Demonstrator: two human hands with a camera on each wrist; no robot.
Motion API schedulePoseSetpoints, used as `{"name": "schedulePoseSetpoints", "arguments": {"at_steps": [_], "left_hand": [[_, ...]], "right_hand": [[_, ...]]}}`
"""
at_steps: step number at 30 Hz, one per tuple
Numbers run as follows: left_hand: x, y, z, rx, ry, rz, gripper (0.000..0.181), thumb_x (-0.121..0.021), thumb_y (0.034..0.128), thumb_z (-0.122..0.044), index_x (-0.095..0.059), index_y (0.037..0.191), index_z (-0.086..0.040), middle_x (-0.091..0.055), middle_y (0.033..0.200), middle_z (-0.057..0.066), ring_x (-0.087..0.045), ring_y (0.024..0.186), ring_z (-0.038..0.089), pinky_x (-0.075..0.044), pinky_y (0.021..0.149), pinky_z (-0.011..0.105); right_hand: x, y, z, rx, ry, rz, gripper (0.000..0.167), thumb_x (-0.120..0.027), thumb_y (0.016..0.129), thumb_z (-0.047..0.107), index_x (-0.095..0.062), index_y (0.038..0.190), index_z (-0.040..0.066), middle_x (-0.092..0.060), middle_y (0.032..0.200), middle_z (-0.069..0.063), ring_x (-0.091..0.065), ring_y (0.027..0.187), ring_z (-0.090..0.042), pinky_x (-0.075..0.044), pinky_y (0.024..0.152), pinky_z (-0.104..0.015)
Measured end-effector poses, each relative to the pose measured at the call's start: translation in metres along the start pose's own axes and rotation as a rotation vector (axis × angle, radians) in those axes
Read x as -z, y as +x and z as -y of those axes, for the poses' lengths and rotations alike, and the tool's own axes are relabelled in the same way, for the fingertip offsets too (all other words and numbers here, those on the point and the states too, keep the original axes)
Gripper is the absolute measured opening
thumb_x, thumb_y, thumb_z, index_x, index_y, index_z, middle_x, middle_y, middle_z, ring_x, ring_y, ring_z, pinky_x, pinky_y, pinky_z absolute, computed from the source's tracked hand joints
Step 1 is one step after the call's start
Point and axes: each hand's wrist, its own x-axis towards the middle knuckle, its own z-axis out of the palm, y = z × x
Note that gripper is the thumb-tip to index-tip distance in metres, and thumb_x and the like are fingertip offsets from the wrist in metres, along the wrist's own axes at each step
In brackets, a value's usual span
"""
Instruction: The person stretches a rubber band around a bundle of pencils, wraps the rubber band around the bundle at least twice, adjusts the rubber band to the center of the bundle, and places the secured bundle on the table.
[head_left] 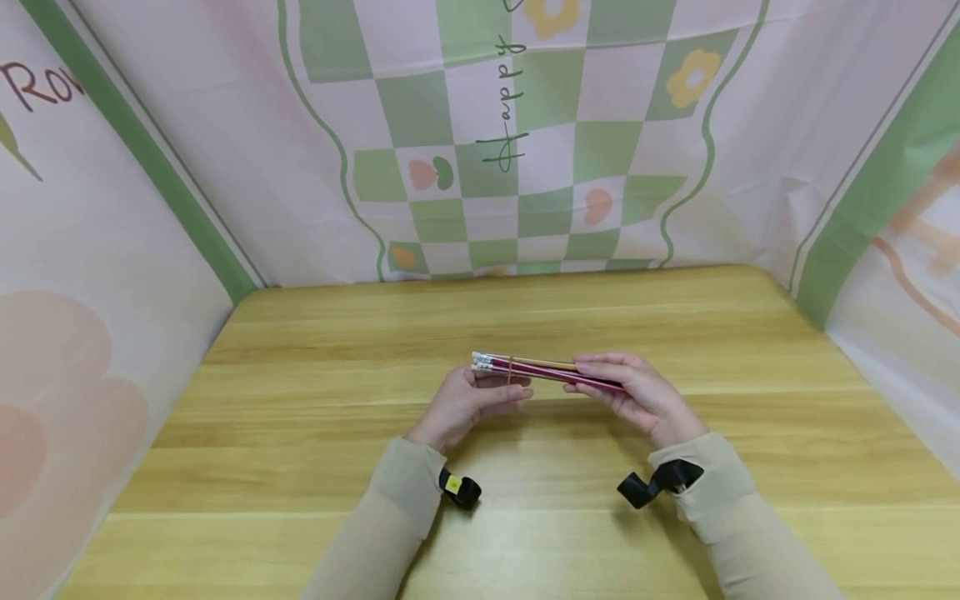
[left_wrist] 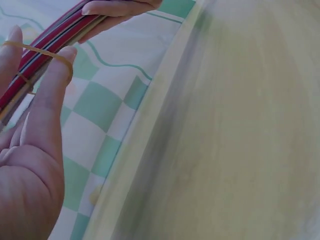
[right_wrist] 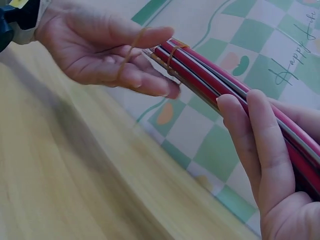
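A bundle of pencils [head_left: 551,372], mostly dark red with a tan one among them, is held above the table with its eraser ends to the left. My right hand [head_left: 641,392] grips the bundle toward its right end, fingers and thumb on either side. Near the eraser ends a rubber band [right_wrist: 171,59] circles the pencils. Its free loop [left_wrist: 37,49] is stretched over the thumb and fingers of my left hand [head_left: 467,407], which are spread apart and fairly straight. The right ends of the pencils are hidden by my right hand.
The wood-grain table [head_left: 555,533] spreads beneath both hands. A printed cloth [head_left: 547,167] with green checks hangs behind its far edge, and similar cloth covers both sides. A black wrist camera [head_left: 461,490] sits on the left cuff, another [head_left: 660,483] on the right.
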Motion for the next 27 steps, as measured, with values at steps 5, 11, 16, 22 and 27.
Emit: {"name": "schedulePoseSetpoints", "arguments": {"at_steps": [5, 11, 16, 22, 27], "left_hand": [[-0.001, 0.002, 0.002, 0.037, 0.027, 0.06, 0.04, -0.06, 0.0956, 0.002, -0.05, 0.132, 0.015, -0.064, 0.125, 0.028, -0.07, 0.106, 0.023, -0.055, 0.096, 0.038], [-0.002, 0.0, 0.004, 0.1, 0.104, 0.151, 0.04, -0.054, 0.1003, -0.003, -0.049, 0.137, 0.012, -0.062, 0.128, 0.029, -0.068, 0.111, 0.028, -0.055, 0.095, 0.035], [-0.005, -0.002, 0.004, 0.144, 0.166, 0.177, 0.04, -0.055, 0.1013, -0.01, -0.051, 0.136, 0.01, -0.064, 0.126, 0.026, -0.07, 0.107, 0.027, -0.056, 0.093, 0.035], [-0.014, -0.001, 0.008, 0.169, 0.156, 0.141, 0.046, -0.054, 0.1018, -0.01, -0.044, 0.14, 0.013, -0.064, 0.125, 0.028, -0.068, 0.111, 0.033, -0.056, 0.092, 0.034], [-0.025, -0.001, 0.013, 0.174, 0.121, 0.045, 0.065, -0.055, 0.1004, -0.007, -0.019, 0.148, 0.018, -0.064, 0.124, 0.028, -0.067, 0.111, 0.036, -0.057, 0.09, 0.033]], "right_hand": [[0.0, 0.0, 0.0, 0.017, 0.014, -0.013, 0.024, -0.053, 0.097, -0.007, -0.075, 0.098, 0.001, -0.07, 0.101, -0.019, -0.075, 0.086, -0.028, -0.058, 0.08, -0.02], [-0.002, 0.002, -0.003, 0.03, 0.031, -0.054, 0.027, -0.051, 0.098, -0.007, -0.076, 0.096, 0.002, -0.071, 0.098, -0.019, -0.075, 0.086, -0.027, -0.058, 0.081, -0.02], [-0.005, 0.004, -0.007, 0.053, 0.009, -0.099, 0.026, -0.052, 0.098, -0.008, -0.076, 0.094, 0.004, -0.071, 0.096, -0.017, -0.075, 0.083, -0.026, -0.058, 0.08, -0.021], [-0.006, 0.008, -0.015, 0.07, 0.007, -0.146, 0.029, -0.051, 0.098, -0.009, -0.076, 0.092, 0.005, -0.073, 0.093, -0.013, -0.075, 0.081, -0.025, -0.058, 0.079, -0.022], [-0.008, 0.01, -0.02, 0.066, 0.029, -0.221, 0.026, -0.053, 0.097, -0.008, -0.075, 0.091, 0.005, -0.074, 0.091, -0.012, -0.075, 0.081, -0.025, -0.058, 0.08, -0.022]]}}
